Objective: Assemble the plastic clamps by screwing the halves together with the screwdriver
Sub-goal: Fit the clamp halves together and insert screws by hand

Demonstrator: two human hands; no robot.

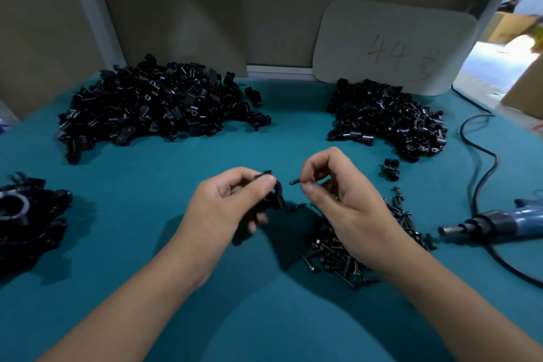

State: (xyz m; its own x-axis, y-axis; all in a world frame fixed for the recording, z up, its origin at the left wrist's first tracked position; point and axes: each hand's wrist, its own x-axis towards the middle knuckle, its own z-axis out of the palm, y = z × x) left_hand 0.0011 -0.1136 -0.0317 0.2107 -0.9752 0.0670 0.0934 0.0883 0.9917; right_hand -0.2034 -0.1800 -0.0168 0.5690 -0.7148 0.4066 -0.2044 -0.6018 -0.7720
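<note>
**A clamp in one hand, a screw in the other**

The left hand [235, 200] holds a small black plastic clamp [274, 195] above the blue-green table [147, 214]. Its thumb and fingers curl round the clamp. The clamp is shiny, dark and curved like a little hook.

The right hand [338, 194] pinches a thin black screw [294, 181] between thumb and finger. The screw's tip points toward the clamp but does not touch it.

A pile of black screws [346, 256] lies under the right hand. Two big heaps of black clamp parts sit at the back, a left heap [155, 106] and a right heap [388, 117]. The electric screwdriver [493, 223] lies on the table at the right, with its black cable [482, 156] curling away.
</note>
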